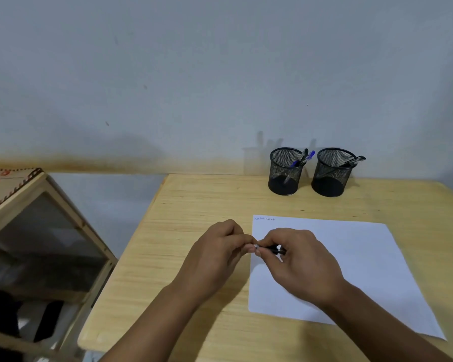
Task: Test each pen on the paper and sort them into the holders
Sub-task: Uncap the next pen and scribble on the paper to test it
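Note:
A black pen (273, 249) lies level between both hands above the left edge of the white paper (361, 262). My right hand (296, 259) grips its barrel. My left hand (220, 249) pinches its left end, which is mostly hidden by the fingers. Small scribbles (264, 218) mark the paper's top left corner. Two black mesh holders stand at the back of the table: the left holder (285, 171) has blue and dark pens (305, 156) in it, the right holder (332, 172) has one dark pen (353, 161).
The wooden table (194, 205) ends at its left edge near a wood-framed glass cabinet (45, 231) standing lower on the left. A grey wall runs close behind the holders.

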The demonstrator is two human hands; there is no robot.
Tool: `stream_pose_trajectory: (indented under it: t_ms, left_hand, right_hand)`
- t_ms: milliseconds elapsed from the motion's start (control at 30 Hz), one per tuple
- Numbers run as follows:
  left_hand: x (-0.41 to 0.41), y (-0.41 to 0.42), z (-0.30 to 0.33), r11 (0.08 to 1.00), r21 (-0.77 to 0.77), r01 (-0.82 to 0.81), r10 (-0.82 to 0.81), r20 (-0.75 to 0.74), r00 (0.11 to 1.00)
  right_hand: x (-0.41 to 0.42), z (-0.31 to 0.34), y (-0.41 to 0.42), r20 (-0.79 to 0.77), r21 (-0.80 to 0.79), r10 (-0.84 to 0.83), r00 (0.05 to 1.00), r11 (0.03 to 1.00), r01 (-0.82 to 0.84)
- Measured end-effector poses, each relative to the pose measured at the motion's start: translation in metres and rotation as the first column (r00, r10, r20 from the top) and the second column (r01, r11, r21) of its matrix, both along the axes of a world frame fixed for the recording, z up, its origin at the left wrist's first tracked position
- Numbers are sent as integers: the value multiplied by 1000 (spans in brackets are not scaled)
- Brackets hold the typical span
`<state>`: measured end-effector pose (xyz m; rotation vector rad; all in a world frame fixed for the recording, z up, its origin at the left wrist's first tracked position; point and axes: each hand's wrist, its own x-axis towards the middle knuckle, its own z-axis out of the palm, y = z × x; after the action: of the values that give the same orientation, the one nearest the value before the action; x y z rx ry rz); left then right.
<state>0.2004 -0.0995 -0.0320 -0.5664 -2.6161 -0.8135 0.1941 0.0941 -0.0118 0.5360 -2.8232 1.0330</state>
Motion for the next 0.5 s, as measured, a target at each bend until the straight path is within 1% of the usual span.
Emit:
stream_pose_trajectory:
  t_ms: [133,267,400,500]
  left_hand:
    - [-1,0,-3,1000,-23,7,-7,-11,1000]
    - [-3,-7,-4,1000,-6,-5,5,-12,1000]
    - [-10,-15,-11,988,59,-140,133,101,986]
    - [-16,-17,-21,957,75,-279,263,178,948]
  right_hand:
    - [2,-4,4,50,25,-38,998,999,37]
    - [-3,-9,15,166,-16,-57,984,998,61]
    - [-9,-11,27,258,-198,-65,964,973,119]
    - [-10,-17,35,360,-330,-58,931,926,185]
